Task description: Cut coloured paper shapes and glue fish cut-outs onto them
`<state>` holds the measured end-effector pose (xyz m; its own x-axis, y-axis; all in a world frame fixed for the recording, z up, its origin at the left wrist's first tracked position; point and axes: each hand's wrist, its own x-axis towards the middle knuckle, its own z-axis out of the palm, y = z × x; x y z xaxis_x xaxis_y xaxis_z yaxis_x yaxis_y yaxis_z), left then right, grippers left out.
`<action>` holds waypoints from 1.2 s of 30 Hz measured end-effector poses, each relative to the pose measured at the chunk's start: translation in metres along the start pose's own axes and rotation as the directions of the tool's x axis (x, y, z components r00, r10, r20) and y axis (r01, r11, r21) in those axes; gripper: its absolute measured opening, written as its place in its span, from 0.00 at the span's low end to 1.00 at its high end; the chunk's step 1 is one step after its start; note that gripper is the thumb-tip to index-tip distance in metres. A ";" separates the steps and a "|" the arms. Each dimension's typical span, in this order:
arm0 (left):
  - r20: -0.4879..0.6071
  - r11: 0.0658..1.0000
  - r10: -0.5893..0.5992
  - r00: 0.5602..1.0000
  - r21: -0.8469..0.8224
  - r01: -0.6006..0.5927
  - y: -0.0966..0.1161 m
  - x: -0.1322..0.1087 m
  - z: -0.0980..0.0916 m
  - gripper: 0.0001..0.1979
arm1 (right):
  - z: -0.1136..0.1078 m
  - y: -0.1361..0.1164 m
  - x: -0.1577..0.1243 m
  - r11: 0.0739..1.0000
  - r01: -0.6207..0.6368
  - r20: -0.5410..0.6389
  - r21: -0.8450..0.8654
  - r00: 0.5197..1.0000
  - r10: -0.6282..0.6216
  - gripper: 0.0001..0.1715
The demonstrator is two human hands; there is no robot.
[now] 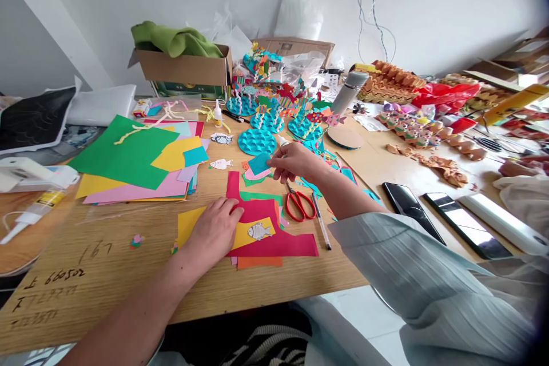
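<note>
My left hand (217,226) lies flat over a strip of yellow paper (189,226), pressing it onto red paper (295,244). A drawn fish cutout (259,231) rests on the yellow strip, right of these fingers. My right hand (294,161) is closed, its fingertips at the edge of a small blue paper piece (258,164), above pink and green scraps. A whitish tip (282,140) shows just behind that hand; what it belongs to is hidden. Red-handled scissors (300,206) and a pen (321,222) lie below my right wrist. Another fish cutout (221,164) lies farther left.
Stacked coloured paper (124,151) covers the left side. A glue bottle (218,114) stands behind, near blue bumpy discs (256,142), some carrying paper fish. A grey flask (349,93), a round board (345,137) and phones (412,211) are to the right. A cardboard box (184,68) stands at the back.
</note>
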<state>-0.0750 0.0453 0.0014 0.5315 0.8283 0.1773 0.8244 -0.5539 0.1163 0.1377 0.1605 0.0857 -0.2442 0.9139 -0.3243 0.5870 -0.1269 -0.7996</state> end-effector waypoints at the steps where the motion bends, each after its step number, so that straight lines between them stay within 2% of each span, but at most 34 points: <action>1: -0.003 1.000 0.002 1.000 -0.001 -0.002 0.000 0.000 0.001 0.20 | 0.000 -0.002 -0.004 1.000 0.020 0.016 -0.018 1.000 -0.019 0.11; 4: -0.027 1.000 0.010 1.000 -0.015 -0.010 -0.002 -0.001 0.004 0.20 | -0.001 -0.004 -0.012 0.997 0.047 0.088 -0.067 0.995 -0.041 0.10; 7: -0.123 0.996 0.011 0.992 -0.086 -0.021 -0.002 0.000 0.004 0.19 | -0.003 -0.005 -0.015 0.991 0.068 0.146 -0.111 0.988 -0.052 0.10; 9: -0.239 0.982 -0.040 0.970 -0.189 -0.006 -0.002 0.001 -0.002 0.18 | -0.004 -0.005 -0.018 0.985 0.093 0.186 -0.149 0.980 -0.064 0.09; 11: -0.332 0.936 -0.154 0.931 -0.349 0.030 0.000 0.002 -0.011 0.13 | -0.001 -0.007 -0.024 0.967 0.135 0.240 -0.215 0.967 -0.082 0.07; 13: -0.312 0.828 -0.294 0.903 -0.555 0.078 0.001 0.002 -0.020 0.07 | 0.007 -0.011 -0.032 0.919 0.225 0.289 -0.325 0.948 -0.130 0.05; 15: -0.172 0.642 -0.391 0.904 -0.755 0.134 0.001 0.003 -0.025 0.11 | 0.020 -0.015 -0.042 0.809 0.367 0.319 -0.460 0.918 -0.235 0.04; 17: -0.007 0.428 -0.406 0.914 -0.885 0.184 0.000 0.004 -0.026 0.14 | 0.033 -0.020 -0.051 0.687 0.473 0.331 -0.552 0.880 -0.339 0.05; 19: 0.087 0.269 -0.394 0.915 -0.941 0.205 -0.002 0.005 -0.023 0.15 | 0.043 -0.023 -0.057 0.656 0.495 0.329 -0.570 0.869 -0.370 0.05; 21: 0.107 0.176 -0.424 0.899 -0.964 0.198 -0.004 0.006 -0.019 0.15 | 0.049 -0.023 -0.058 0.716 0.472 0.283 -0.514 0.882 -0.377 0.04; 24: 0.095 0.066 -0.522 0.848 -0.986 0.151 -0.007 0.007 -0.017 0.13 | 0.055 -0.015 -0.053 0.874 0.373 0.135 -0.311 0.928 -0.348 0.08; 25: 0.095 0.029 -0.549 0.831 -0.991 0.133 -0.008 0.007 -0.017 0.13 | 0.056 -0.011 -0.051 0.919 0.330 0.118 -0.213 0.943 -0.312 0.10; 27: 0.107 -0.033 -0.582 0.806 -0.994 0.108 -0.009 0.007 -0.017 0.13 | 0.061 -0.003 -0.046 0.968 0.250 0.168 -0.004 0.955 -0.246 0.11; 29: 0.121 -0.064 -0.593 0.796 -0.993 0.103 -0.009 0.007 -0.018 0.14 | 0.065 0.005 -0.042 0.967 0.189 0.241 0.173 0.944 -0.228 0.07; 32: 0.133 -0.017 -0.573 0.808 -0.989 0.150 -0.009 0.007 -0.018 0.13 | 0.067 0.011 -0.037 0.937 0.176 0.190 0.302 0.952 -0.240 0.04; 34: 0.123 0.086 -0.542 0.831 -0.976 0.201 -0.008 0.007 -0.017 0.11 | 0.061 0.011 -0.030 0.946 0.214 0.105 0.245 0.964 -0.245 0.02; 36: 0.071 0.242 -0.511 0.856 -0.944 0.223 -0.006 0.006 -0.017 0.09 | 0.052 0.011 -0.018 0.966 0.257 0.004 0.026 0.966 -0.257 0.01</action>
<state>-0.0799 0.0523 0.0180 0.0473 0.9986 0.0230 0.1345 -0.0292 0.9905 0.1088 0.1224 0.0565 -0.3901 0.9142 -0.1103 0.4844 0.1018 -0.8689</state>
